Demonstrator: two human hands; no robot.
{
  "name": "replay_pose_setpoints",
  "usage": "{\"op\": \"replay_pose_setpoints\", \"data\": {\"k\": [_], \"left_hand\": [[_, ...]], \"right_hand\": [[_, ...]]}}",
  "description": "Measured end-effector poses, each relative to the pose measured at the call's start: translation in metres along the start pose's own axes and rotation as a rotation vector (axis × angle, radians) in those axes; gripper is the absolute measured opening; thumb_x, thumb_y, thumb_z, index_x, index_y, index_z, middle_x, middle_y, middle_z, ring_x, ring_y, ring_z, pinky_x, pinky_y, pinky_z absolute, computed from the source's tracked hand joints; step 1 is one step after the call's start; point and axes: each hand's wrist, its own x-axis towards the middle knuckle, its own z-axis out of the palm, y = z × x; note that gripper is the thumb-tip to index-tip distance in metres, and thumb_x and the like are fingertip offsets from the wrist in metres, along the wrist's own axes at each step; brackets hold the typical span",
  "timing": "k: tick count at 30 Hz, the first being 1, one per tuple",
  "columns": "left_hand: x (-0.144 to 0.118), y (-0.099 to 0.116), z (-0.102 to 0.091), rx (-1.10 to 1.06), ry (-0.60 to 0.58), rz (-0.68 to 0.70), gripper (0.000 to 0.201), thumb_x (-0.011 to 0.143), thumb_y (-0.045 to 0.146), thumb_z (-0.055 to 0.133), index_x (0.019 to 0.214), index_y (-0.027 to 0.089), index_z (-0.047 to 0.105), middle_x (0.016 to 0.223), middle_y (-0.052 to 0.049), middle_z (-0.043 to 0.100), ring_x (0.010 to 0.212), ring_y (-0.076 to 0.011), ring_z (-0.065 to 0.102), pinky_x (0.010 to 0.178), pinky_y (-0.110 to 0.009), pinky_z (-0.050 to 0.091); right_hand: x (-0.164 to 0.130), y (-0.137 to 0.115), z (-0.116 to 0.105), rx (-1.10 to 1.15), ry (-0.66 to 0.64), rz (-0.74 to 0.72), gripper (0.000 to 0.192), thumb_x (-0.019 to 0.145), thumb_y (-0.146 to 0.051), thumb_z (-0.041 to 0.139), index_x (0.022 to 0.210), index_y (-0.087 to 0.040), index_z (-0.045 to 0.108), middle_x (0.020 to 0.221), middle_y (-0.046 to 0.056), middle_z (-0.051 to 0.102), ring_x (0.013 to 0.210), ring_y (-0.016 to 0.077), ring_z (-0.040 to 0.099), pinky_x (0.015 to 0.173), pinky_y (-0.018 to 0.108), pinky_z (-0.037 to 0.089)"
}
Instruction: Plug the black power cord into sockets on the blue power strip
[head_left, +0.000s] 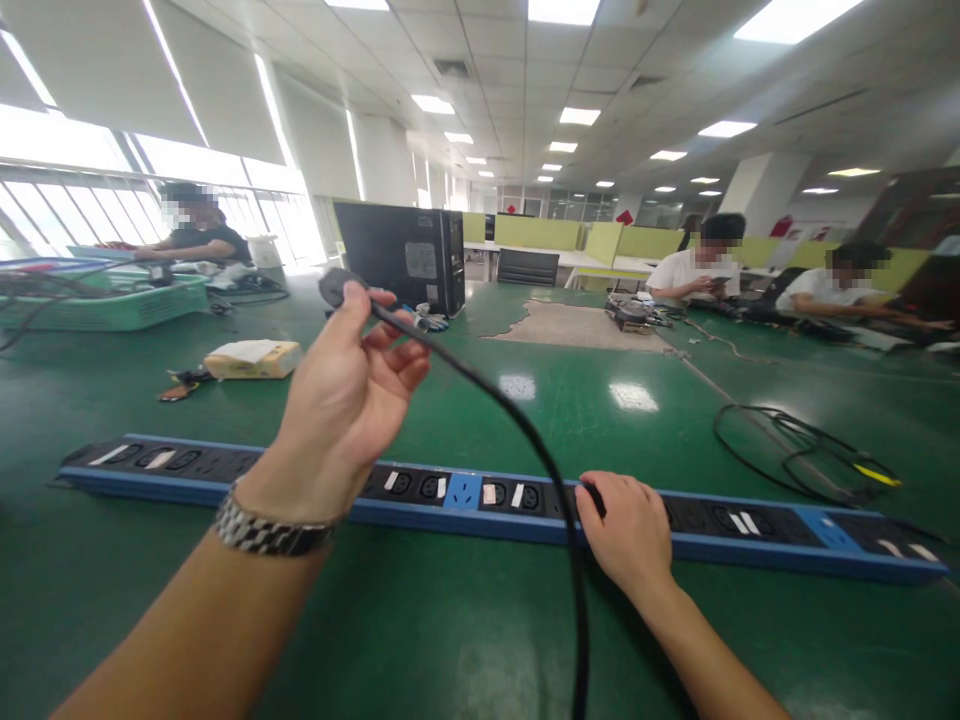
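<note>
The black cable (517, 430) is hanging in a long curve above the green counter (420, 640). Its black plug (335, 286) is sticking up at the top end, out of the left hand (345, 400). That hand is lifted up and closed around the cable, with the thumb and fingers pinching it just under the plug. A metal watch (270, 530) is sitting on that wrist. The cable is dropping down toward the near edge of the counter.

The right hand (626, 535) is lying palm down on the long blue power strip (465, 495). Its fingers are curled onto something black on the strip, but what it is cannot be told. The strip is stretching from left to right across the counter.

Farther back, a yellow box (251, 360) is lying on the left and a loose black wire loop (795, 455) on the right.
</note>
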Motion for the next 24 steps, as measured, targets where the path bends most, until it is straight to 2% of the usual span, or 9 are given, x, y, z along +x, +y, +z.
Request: {"op": "replay_pose_setpoints", "data": {"k": [3,5,8,10,13,15,18,21,24], "left_hand": [[-0.007,0.004,0.023,-0.082,-0.039,0.088,0.029,0.098,0.037,0.038,0.090,0.020,0.060,0.066,0.005,0.058,0.055,-0.0090,0.065,0.056,-0.019,0.050],[-0.020,-0.007,0.022,-0.097,-0.059,0.048,0.025,0.096,0.037,0.041,0.088,0.022,0.059,0.071,0.005,0.062,0.057,-0.0116,0.068,0.056,-0.021,0.053],[-0.039,-0.035,-0.001,-0.104,-0.066,-0.114,0.014,0.089,0.038,0.056,0.087,0.024,0.057,0.078,0.002,0.067,0.061,-0.0170,0.070,0.052,-0.024,0.056],[-0.046,-0.053,-0.023,-0.127,-0.039,-0.238,0.014,0.088,0.037,0.058,0.085,0.023,0.057,0.079,0.000,0.068,0.062,-0.0167,0.071,0.050,-0.023,0.056],[-0.049,-0.071,-0.054,-0.145,0.021,-0.344,0.016,0.092,0.031,0.049,0.083,0.020,0.056,0.073,0.000,0.066,0.054,-0.0137,0.067,0.043,-0.021,0.053],[-0.049,-0.078,-0.070,-0.143,0.039,-0.364,0.018,0.094,0.027,0.044,0.083,0.018,0.055,0.067,0.000,0.063,0.046,-0.0108,0.061,0.038,-0.018,0.047],[-0.049,-0.086,-0.088,-0.097,-0.013,-0.393,0.015,0.092,0.026,0.045,0.084,0.017,0.054,0.057,0.003,0.055,0.036,-0.0077,0.047,0.033,-0.016,0.038],[-0.052,-0.094,-0.099,0.018,-0.133,-0.493,0.016,0.089,0.032,0.051,0.084,0.017,0.054,0.050,0.005,0.050,0.032,-0.0072,0.039,0.031,-0.016,0.031],[-0.059,-0.103,-0.101,0.145,-0.155,-0.567,0.026,0.086,0.041,0.054,0.077,0.017,0.052,0.045,0.005,0.047,0.032,-0.0069,0.036,0.031,-0.015,0.024]], "right_hand": [[0.002,0.005,-0.008,0.139,-0.070,0.023,0.025,0.088,-0.038,0.049,0.099,-0.027,0.068,0.103,0.001,0.071,0.102,0.0222,0.059,0.097,0.040,0.036],[0.003,0.009,-0.013,0.282,-0.102,0.019,0.028,0.089,-0.041,0.046,0.100,-0.029,0.069,0.107,0.001,0.070,0.106,0.0213,0.059,0.098,0.039,0.037],[0.003,0.014,-0.018,0.472,-0.132,0.009,0.032,0.089,-0.045,0.046,0.099,-0.027,0.070,0.108,0.002,0.070,0.105,0.0215,0.061,0.096,0.037,0.042],[0.003,0.014,-0.022,0.613,-0.154,0.047,0.035,0.087,-0.050,0.048,0.095,-0.024,0.070,0.104,0.005,0.071,0.103,0.0230,0.063,0.093,0.036,0.044],[0.003,0.012,-0.030,1.007,-0.228,0.230,0.048,0.086,-0.060,0.042,0.091,-0.019,0.067,0.094,0.010,0.073,0.087,0.0232,0.068,0.081,0.036,0.052],[0.001,0.012,-0.035,1.293,-0.411,0.369,0.057,0.087,-0.067,0.033,0.092,-0.018,0.062,0.076,0.008,0.072,0.063,0.0194,0.068,0.059,0.031,0.053],[-0.006,0.014,-0.039,1.513,-0.865,0.411,0.065,0.087,-0.072,0.023,0.096,-0.018,0.058,0.054,0.002,0.064,0.038,0.0150,0.058,0.036,0.021,0.039],[-0.014,0.015,-0.039,1.473,-1.220,0.252,0.058,0.083,-0.068,0.043,0.095,-0.014,0.060,0.058,0.004,0.066,0.035,0.0122,0.056,0.034,0.017,0.035],[-0.016,0.016,-0.047,1.185,-1.399,0.115,0.051,0.078,-0.060,0.060,0.088,-0.010,0.065,0.054,0.000,0.060,0.032,0.0054,0.047,0.032,0.014,0.030]]}}
